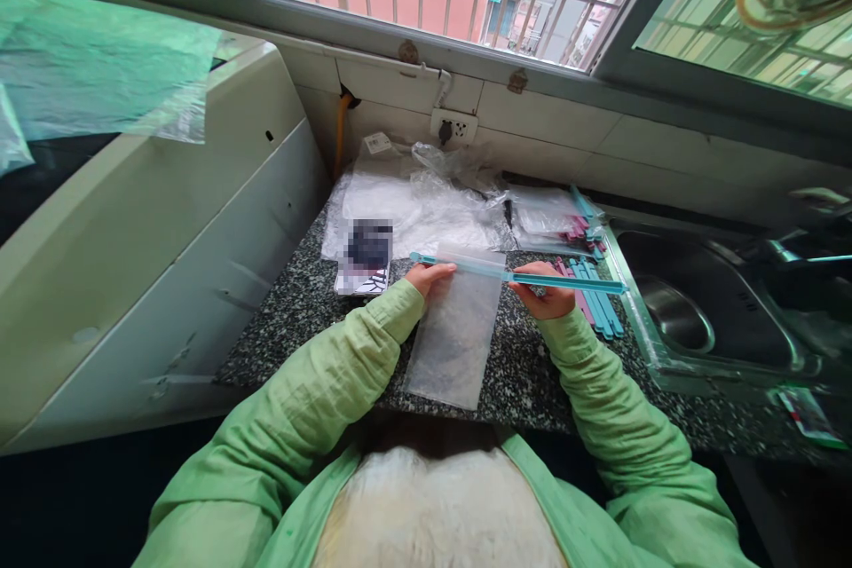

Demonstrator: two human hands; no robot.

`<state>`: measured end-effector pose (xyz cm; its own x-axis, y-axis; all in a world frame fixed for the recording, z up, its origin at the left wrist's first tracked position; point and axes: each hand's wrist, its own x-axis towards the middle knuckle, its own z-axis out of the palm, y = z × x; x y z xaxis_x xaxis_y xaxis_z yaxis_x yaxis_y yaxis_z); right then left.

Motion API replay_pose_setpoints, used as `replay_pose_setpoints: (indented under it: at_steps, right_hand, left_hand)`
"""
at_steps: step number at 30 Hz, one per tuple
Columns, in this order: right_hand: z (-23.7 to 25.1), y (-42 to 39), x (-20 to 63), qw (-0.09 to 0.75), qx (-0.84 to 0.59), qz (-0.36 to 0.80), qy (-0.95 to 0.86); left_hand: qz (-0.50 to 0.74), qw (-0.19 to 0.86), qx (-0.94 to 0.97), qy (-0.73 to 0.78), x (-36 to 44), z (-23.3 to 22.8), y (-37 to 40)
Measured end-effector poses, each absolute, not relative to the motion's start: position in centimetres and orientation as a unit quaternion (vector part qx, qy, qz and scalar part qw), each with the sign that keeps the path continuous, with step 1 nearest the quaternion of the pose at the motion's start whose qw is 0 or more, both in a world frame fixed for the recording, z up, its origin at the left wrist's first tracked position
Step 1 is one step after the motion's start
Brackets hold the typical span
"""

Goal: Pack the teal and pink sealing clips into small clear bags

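Note:
A clear plastic bag (pixel 453 333) hangs over the speckled granite counter (pixel 280 328), its top edge held in a long teal sealing stick (pixel 572 282). My left hand (pixel 429 277) pinches the bag's top left corner at the stick. My right hand (pixel 544 291) grips the stick and the bag's top right corner, with the stick's far end pointing right toward the sink.
Loose teal and pink sticks (pixel 595 306) lie by the steel sink (pixel 692 311). A pile of clear bags (pixel 426 204) and a stack of packed bags (pixel 549 217) sit at the back. A white appliance (pixel 153 231) stands at the left. A small card (pixel 365 259) rests on the counter.

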<state>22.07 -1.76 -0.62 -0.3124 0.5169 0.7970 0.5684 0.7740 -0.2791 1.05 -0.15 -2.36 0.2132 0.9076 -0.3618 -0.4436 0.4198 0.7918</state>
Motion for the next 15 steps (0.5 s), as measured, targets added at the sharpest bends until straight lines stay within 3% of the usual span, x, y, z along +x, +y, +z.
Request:
replay_pose_setpoints:
  at_steps: [15]
  right_hand:
    - [-0.8,-2.8,20.8,0.548,-0.393,0.07,-0.735]
  left_hand:
    - [0.461,0.749,0.278,0.385,0.9,-2.3,-0.1]
